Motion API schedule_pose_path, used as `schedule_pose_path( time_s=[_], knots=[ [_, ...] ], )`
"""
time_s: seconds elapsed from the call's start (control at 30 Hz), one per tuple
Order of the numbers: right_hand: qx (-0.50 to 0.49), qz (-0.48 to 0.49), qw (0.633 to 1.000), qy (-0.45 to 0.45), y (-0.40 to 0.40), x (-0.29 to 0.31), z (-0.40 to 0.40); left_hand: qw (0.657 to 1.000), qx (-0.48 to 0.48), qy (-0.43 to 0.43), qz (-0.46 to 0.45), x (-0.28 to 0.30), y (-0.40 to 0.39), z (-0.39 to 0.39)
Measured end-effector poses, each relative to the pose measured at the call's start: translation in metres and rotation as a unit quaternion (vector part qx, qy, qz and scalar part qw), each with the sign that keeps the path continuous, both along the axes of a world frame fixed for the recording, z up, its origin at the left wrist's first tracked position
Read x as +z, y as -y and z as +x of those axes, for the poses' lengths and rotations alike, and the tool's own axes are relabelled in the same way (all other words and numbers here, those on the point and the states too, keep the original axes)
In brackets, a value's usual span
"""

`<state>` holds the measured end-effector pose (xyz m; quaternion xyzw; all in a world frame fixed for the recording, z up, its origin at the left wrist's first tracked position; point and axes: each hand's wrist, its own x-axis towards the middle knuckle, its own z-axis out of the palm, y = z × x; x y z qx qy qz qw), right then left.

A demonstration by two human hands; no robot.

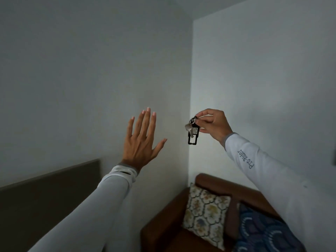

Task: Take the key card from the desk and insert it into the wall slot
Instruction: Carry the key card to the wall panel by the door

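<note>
We pinched a black key card [192,134] with silver keys in our right hand [213,124]; our left hand [141,140] spread empty. Our right sleeve [258,160] read "Pro-Rider".

Left hand [143,137] left of key card [192,132], cushion [204,213] on armchair [169,231] below

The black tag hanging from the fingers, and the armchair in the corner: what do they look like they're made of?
The black tag, pinched by the right hand, looks like matte moulded plastic: flat, with crisp cut-out openings. The keys beside it look like metal, pale grey with a dull sheen. The armchair seems leather or imitation leather, brown and smooth with a soft shine on its rounded top; which one, the picture cannot settle.
</note>
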<state>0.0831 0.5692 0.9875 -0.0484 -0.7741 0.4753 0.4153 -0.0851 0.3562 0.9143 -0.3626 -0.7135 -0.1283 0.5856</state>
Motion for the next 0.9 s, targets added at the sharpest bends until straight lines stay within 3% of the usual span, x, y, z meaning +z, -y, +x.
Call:
schedule_pose_path(
  time_s=[0.53, 0.9],
  knots=[
    [-0.247, 0.011, 0.969, 0.027, -0.218, -0.001, 0.401, 0.975, -0.216, 0.048, -0.023, -0.008, -0.311, 0.343],
    [-0.354, -0.02, 0.935, 0.009, -0.322, -0.019, 0.574, 0.95, -0.307, 0.028, -0.041, -0.002, -0.465, 0.495]
  ],
)
